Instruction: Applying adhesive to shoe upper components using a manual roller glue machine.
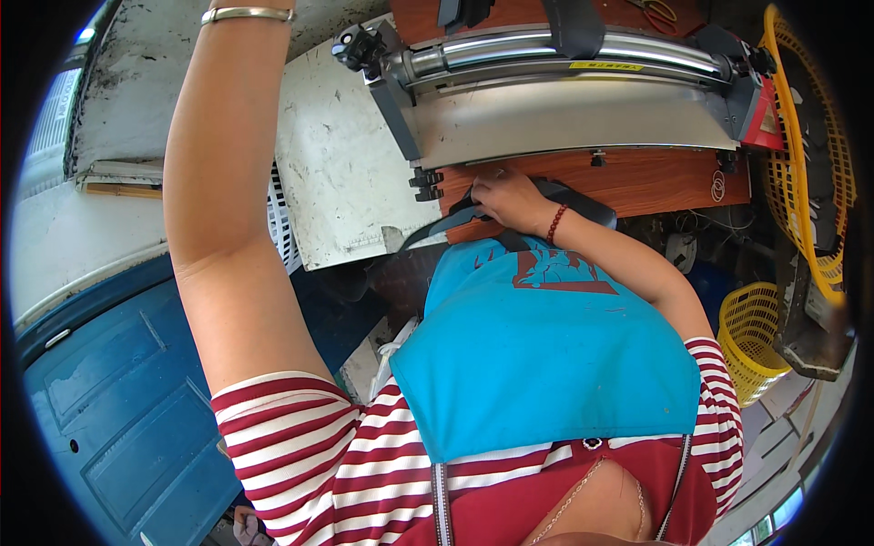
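My right hand [513,202], with a red bead bracelet at the wrist, rests low over the wooden table edge in front of the machine. Its fingers are curled together on a thin black flat piece [430,235], whose pointed end sticks out to the left. Another dark piece [583,202] lies under and beside the wrist. My left arm [223,146] stretches up past the top edge, so only the wrist with a metal bangle shows. Ahead stands a roller machine [564,56] with a shiny roller and a metal feed plate [574,116]. A dark flat piece [575,29] hangs over its roller.
A worn white board [341,164] lies left of the machine. Yellow baskets stand at the right, a tall one [792,164] holding dark pieces and a smaller one [748,341] lower down. Scissors [657,14] lie behind the machine. A blue door panel [127,400] is at lower left.
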A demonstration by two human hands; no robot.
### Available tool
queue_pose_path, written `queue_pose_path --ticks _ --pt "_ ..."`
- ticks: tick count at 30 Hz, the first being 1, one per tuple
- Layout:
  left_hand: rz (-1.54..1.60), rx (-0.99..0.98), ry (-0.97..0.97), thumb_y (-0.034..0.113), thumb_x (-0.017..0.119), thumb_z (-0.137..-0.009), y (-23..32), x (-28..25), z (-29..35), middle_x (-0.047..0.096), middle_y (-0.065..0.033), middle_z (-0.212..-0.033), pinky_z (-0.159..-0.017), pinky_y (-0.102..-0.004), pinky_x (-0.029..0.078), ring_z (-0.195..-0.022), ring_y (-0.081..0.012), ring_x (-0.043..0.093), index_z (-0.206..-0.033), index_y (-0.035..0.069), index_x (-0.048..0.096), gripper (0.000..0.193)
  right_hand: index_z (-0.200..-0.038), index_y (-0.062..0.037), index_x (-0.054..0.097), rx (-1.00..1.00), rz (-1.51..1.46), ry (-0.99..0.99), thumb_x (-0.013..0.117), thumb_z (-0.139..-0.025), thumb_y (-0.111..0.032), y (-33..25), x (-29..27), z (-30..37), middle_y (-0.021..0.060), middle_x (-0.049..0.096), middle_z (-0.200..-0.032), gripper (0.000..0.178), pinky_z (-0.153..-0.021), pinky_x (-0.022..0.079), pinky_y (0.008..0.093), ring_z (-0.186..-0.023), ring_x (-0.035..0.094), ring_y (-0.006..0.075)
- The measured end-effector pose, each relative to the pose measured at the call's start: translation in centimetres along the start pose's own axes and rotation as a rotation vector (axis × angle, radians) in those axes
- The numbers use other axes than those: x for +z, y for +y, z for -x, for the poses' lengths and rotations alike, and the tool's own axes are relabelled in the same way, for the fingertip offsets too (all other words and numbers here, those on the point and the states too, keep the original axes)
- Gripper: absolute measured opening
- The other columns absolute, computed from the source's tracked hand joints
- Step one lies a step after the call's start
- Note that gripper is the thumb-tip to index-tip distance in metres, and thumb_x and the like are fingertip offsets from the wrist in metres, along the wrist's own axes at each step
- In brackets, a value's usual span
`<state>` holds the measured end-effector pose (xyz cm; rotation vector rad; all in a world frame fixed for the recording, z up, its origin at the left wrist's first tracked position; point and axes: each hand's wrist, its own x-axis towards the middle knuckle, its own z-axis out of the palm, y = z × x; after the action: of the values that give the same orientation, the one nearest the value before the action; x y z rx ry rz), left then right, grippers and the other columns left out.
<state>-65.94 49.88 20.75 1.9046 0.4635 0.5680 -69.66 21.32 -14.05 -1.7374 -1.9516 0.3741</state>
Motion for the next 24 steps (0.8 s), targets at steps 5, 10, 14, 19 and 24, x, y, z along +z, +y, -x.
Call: queue_pose_path --ticks 5,10,14,19,24 --pt "0.096 -0.053 0.115 0.013 0.052 -0.106 0.6 -2.0 -1.8 0.068 -0.0089 -0.103 -0.062 -0.0344 0.057 -0.082 -0.019 0.065 -0.118 0.001 0.07 0.025 -0.099 -0.0088 0.062 -0.097 -0.15 0.103 0.076 -0.082 -0.01 -2.2 -7.7 1.1 0.0101 0.067 -0.106 0.022 -0.08 0.055 0.0417 -0.094 0.066 0.0318" --pt "0.169 -0.001 0.083 0.008 0.056 -0.102 -0.8 0.1 -2.6 0.07 -0.0107 -0.105 -0.063 -0.0328 0.059 -0.083 -0.0189 0.068 -0.125 -0.001 0.069 0.027 -0.108 -0.007 0.066 0.039 -0.009 0.395 0.072 -0.084 -0.004 -3.2 -17.0 4.4 0.0109 0.07 -0.096 0.025 -0.074 0.056 0.0404 -0.087 0.069 0.0302" --pt "-0.175 0.016 0.102 -0.002 0.058 -0.091 -3.2 5.8 -2.6 0.074 -0.0177 -0.108 -0.068 -0.0371 0.061 -0.091 -0.0258 0.073 -0.123 -0.001 0.071 0.035 -0.119 -0.0072 0.068 0.118 0.387 0.568 0.067 -0.087 -0.001 -2.1 -21.6 7.8 0.0089 0.069 -0.095 0.033 -0.07 0.054 0.0386 -0.083 0.068 0.0266" --pt "-0.61 0.678 0.181 -0.001 0.059 -0.089 -10.3 11.5 -1.8 0.069 -0.0248 -0.115 -0.09 -0.0452 0.055 -0.104 -0.0444 0.066 -0.105 0.005 0.077 0.025 -0.118 -0.0078 0.069 0.271 0.586 0.558 0.067 -0.08 0.001 -2.1 -23.1 9.8 0.0066 0.063 -0.096 0.04 -0.066 0.052 0.0357 -0.081 0.065 0.024" --pt "-0.593 0.39 0.242 0.0 0.059 -0.089 -11.1 7.8 -5.7 0.072 -0.0225 -0.108 -0.089 -0.0448 0.055 -0.097 -0.0444 0.068 -0.1 0.004 0.078 0.022 -0.115 -0.0073 0.07 0.341 0.672 0.428 0.067 -0.077 -0.002 -2.0 -23.4 9.6 0.0069 0.059 -0.09 0.038 -0.062 0.05 0.0348 -0.077 0.062 0.0231"
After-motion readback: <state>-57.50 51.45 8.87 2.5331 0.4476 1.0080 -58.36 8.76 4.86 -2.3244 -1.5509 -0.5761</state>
